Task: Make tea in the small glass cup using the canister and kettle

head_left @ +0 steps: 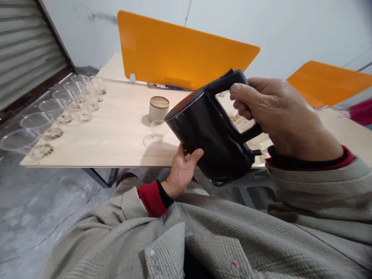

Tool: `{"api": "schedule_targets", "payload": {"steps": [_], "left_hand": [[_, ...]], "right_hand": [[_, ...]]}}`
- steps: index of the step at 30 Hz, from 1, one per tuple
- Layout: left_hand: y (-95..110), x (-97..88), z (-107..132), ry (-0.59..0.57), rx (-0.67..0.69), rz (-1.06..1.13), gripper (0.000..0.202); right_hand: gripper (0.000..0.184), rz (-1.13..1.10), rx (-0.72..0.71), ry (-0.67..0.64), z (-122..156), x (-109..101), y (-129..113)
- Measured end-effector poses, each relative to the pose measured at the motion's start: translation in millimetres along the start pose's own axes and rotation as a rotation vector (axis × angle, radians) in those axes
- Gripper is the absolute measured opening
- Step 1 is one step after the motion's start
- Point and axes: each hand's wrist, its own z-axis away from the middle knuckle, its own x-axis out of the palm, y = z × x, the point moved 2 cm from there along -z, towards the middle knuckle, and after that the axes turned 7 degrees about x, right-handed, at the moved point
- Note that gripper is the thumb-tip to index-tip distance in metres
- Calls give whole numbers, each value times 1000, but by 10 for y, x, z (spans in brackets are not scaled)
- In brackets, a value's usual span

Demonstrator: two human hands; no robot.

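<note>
Black kettle (212, 131) tilted toward small clear cup (158, 130), just beside it. Right hand (273, 114) clenched round handle; left hand (181, 170) cupped open under base. No water visible pouring; cup looks unfilled.

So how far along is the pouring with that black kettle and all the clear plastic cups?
Already done: the clear plastic cups along the table's left edge each hold a brownish portion at the bottom. In hand: the right hand grips the handle of the black electric kettle, the left hand steadies its base, and it tilts toward the small clear cup by the white wooden-lidded jar. No water shows in any cup.
</note>
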Motion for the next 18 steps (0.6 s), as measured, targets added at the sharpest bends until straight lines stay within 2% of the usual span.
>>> {"api": "schedule_targets", "payload": {"steps": [5,18], "left_hand": [[-21,-6,-4,21,-58,51,63],[-52,-17,-30,40,-88,108,69]], "right_hand": [[43,41,18,10,-25,40,-47],[51,82,77,0,-66,127,-188]]}}
